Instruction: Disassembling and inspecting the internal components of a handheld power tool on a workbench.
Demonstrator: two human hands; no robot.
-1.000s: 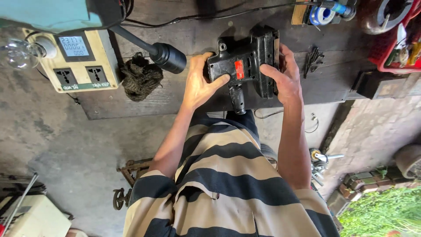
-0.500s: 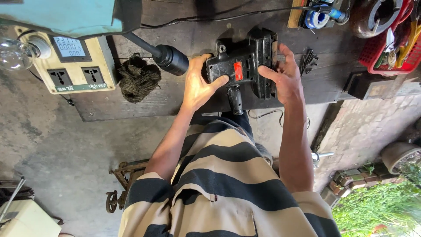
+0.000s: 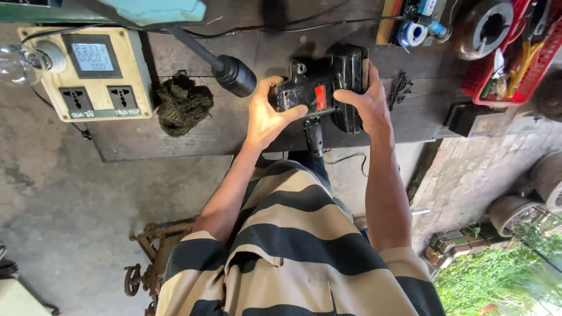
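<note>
Your two hands hold a black tool [image 3: 325,93] on the dark bench [image 3: 234,131]. The tool lies right between your hands, so neither hand has to reach. Your left hand [image 3: 266,114] is wrapped around the end near the handle, with the thumb on top and the fingers [image 3: 293,111] curled onto the body beside the red switch [image 3: 320,98]. Your right hand [image 3: 366,102] lies over the fat end, fingers bent and pressing on the casing. Both hands are closed on the tool, not open.

The tool is long from side to side, running from your left hand to your right hand. A short black stub with a cord [image 3: 314,136] sticks out from the middle, toward your body and over the bench edge. Both hands are equally near, since both touch the tool.

The tool sits near the front edge of the bench, just in front of your striped shirt [image 3: 293,257]. To the left, a black round knob [image 3: 234,76] on a rod is just beside your left hand. Further left lies a dark rag [image 3: 182,105], and then a cream socket box [image 3: 88,73] with a small screen and a glass bulb [image 3: 17,64]. To the right, a few dark screws [image 3: 400,88] lie near your right hand. A red basket [image 3: 509,52] of tools stands well apart at the far right.

Below the bench you see a grey concrete floor [image 3: 70,205] and some rusty metal [image 3: 146,257]. Green plants [image 3: 503,281] grow at the lower right.
</note>
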